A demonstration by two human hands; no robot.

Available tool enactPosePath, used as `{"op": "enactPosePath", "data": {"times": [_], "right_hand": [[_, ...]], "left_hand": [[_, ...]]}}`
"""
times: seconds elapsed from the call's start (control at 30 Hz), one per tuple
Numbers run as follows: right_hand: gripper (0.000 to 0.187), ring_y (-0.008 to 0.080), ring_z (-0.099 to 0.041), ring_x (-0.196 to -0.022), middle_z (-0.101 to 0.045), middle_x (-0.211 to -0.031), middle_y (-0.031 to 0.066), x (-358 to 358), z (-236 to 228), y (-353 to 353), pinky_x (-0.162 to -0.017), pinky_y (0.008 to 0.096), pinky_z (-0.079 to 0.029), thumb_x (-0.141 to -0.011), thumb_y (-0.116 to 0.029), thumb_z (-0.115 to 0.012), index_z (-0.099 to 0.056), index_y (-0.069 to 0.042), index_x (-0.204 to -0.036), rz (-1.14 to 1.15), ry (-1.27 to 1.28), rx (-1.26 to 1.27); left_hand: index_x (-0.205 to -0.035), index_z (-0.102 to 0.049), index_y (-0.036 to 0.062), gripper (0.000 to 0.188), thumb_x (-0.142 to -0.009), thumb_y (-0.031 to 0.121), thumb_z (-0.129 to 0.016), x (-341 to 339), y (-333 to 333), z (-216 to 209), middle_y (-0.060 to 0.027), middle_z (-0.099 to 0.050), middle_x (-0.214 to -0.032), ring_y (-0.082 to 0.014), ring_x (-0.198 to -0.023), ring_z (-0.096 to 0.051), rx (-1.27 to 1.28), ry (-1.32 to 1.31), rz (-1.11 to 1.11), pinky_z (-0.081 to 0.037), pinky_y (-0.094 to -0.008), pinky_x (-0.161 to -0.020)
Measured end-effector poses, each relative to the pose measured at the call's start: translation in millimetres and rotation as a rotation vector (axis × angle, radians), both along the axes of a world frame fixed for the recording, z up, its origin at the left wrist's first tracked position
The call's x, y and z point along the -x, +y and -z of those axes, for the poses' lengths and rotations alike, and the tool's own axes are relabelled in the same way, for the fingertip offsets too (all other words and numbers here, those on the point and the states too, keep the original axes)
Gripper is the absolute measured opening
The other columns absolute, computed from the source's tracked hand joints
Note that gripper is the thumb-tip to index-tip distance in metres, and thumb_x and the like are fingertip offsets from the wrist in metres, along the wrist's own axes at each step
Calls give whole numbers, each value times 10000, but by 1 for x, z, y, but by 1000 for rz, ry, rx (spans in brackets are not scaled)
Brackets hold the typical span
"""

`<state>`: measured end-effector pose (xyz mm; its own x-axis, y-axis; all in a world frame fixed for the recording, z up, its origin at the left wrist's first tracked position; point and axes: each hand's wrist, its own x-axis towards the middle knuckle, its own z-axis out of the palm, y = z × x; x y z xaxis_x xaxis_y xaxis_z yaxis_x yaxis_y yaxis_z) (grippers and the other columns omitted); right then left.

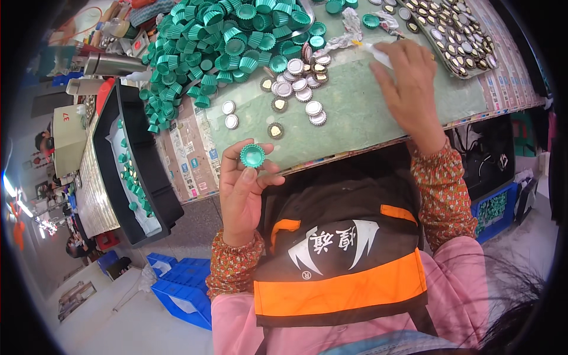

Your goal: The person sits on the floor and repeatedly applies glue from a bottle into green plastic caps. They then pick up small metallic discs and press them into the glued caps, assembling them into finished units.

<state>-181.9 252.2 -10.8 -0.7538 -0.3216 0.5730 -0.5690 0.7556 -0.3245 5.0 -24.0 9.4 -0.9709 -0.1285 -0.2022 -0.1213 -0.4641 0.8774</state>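
Note:
My left hand (pixel 242 189) holds a small green fluted metal cup (pixel 252 155) upright between thumb and fingers, its round opening facing me. My right hand (pixel 408 83) is over the green work surface (pixel 355 100), its thumb and fingers around a white tapered tube (pixel 383 57) with a yellow tip. Most of the tube is hidden by the hand. Between my hands lie loose crimped caps (pixel 284 89), some with pale faces, others dark with a gold-coloured piece. Beyond my left hand rises a large heap of green cups (pixel 219 41).
A tray of dark and pale caps (pixel 455 35) stands at the far right. Crumpled white tissue (pixel 349 29) lies near the tube. A black bin (pixel 148 195) with green pieces hangs beside the table's left edge. Blue crates (pixel 183 290) stand on the floor.

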Motion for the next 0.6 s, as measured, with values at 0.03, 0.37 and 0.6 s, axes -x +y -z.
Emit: {"op": "enactPosePath", "data": {"times": [0.03,0.37,0.6], "right_hand": [[270,314,-528,-1039,-576,-1031,95,-8,-2,-7,-881,455,-387,-877,-185,-701,-652,-97,-1128,-107,-88,6],[125,290,-533,-986,-581,-962,75,-35,10,-63,-844,434,-384,-865,-131,-678,-668,-99,-986,-411,-293,77],[84,300,-539,-957,-575,-942,73,-21,-13,-22,-838,432,-388,-909,-136,-643,-664,-90,-976,-450,-405,-68]], "left_hand": [[-1402,-425,19,451,-1004,150,-593,1,0,0,-205,-588,-1320,-210,-1036,-666,-16,-6,-3,-628,-359,-852],[-1443,-400,13,469,-1022,154,-553,-4,4,2,-214,-575,-1330,-217,-1051,-654,28,-17,49,-618,-355,-865],[-1459,-390,-1,494,-1025,172,-550,-11,0,5,-217,-586,-1317,-222,-1052,-657,-18,-53,35,-619,-359,-860]]}}
